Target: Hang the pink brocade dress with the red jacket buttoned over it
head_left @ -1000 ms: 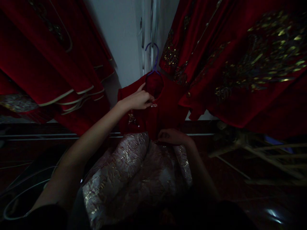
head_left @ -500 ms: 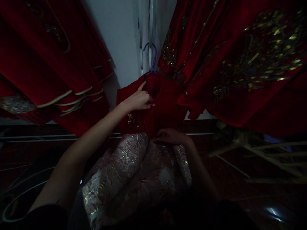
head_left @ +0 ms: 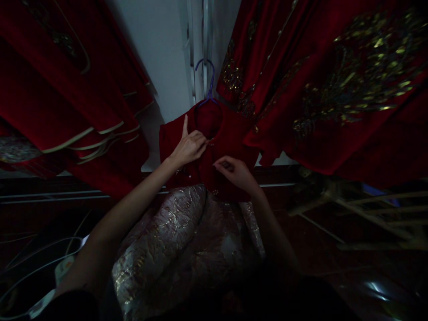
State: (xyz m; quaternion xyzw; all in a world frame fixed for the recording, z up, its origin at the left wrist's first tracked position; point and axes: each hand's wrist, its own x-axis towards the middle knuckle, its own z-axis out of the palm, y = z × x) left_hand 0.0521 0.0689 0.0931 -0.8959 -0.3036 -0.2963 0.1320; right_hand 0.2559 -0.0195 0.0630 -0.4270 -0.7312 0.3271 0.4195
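A small red jacket (head_left: 234,142) hangs on a purple hanger (head_left: 210,84), with beadwork along its front opening. At the neckline's lower edge, my left hand (head_left: 190,146) pinches the cloth, one finger pointing up. My right hand (head_left: 236,171) hovers over the jacket's front, lower and to the right, its thumb and fingertips pressed together. Whatever is between them, if anything, is too small and dark to make out. Below the red hem falls a shiny pale brocade skirt (head_left: 180,218) with gold threads.
Red garments (head_left: 110,89) with pale trim hang on the left. More red garments (head_left: 334,133) with gold sequins hang on the right. A metal rail (head_left: 205,35) runs up the pale wall. A wooden frame (head_left: 334,205) stands at lower right, and a pale cable (head_left: 43,249) loops at lower left.
My right hand has risen from the jacket's hem to the middle of its front. My left hand has shifted slightly down and left, still at the neckline. The view has moved a little.
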